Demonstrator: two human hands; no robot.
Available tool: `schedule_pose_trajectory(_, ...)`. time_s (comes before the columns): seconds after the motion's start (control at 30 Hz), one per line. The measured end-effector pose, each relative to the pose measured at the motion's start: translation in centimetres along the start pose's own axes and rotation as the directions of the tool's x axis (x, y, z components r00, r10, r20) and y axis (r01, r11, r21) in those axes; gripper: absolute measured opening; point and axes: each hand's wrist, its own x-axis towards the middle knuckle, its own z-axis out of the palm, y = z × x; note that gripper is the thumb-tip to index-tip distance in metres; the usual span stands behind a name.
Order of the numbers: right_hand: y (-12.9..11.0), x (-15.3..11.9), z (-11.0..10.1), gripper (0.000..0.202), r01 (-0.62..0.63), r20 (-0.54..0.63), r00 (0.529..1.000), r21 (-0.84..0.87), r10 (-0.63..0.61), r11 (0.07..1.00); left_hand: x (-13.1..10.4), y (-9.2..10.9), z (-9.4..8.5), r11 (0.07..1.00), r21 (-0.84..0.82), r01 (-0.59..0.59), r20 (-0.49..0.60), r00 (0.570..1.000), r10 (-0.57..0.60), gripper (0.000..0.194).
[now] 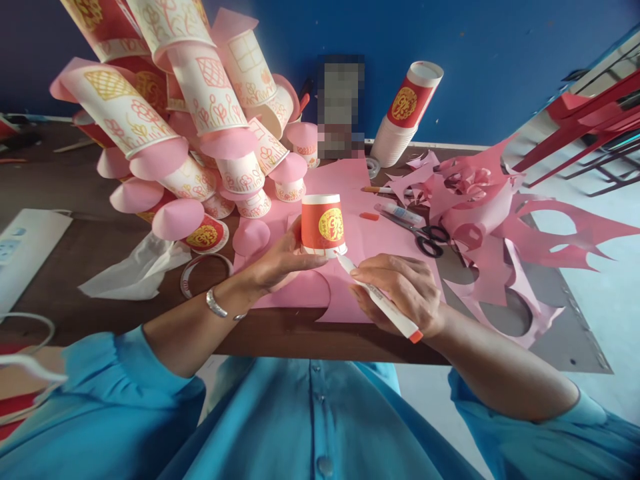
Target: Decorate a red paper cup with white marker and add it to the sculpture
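Note:
A red paper cup point(324, 225) with a gold emblem and white ends is held over pink paper. My left hand point(280, 260) grips its left side and supports it from below. In my right hand point(400, 290) is a white marker point(383, 303) with an orange-red end; its tip meets the white lower band of the cup, where small marks show. Pink paper sheets point(350, 200) lie beneath both hands, and a pink cone point(251, 237) rests to the left of the cup.
Decorated cups with pink cone tops point(220, 93) are piled high at left. A cup stack point(400, 127) leans by the blue wall. Black scissors point(429, 240), a glue tube point(403, 213) and pink scraps point(480, 200) lie at right. A tape roll point(187, 273) sits at left.

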Motion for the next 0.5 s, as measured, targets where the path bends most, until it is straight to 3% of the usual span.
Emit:
schedule_pose_trajectory(0.27,0.0,0.0,0.0,0.009,0.009,0.000,1.000,0.018,-0.009,1.000,0.2,-0.1,-0.3,0.999,-0.044,-0.015,0.039,0.999,0.017,0.063)
schedule_pose_trajectory(0.5,0.4,-0.3,-0.3,0.019,0.021,-0.008,1.000,-0.066,-0.021,0.998,0.3,-1.3,-1.7,0.988,-0.153,-0.005,0.081,0.997,0.018,0.040)
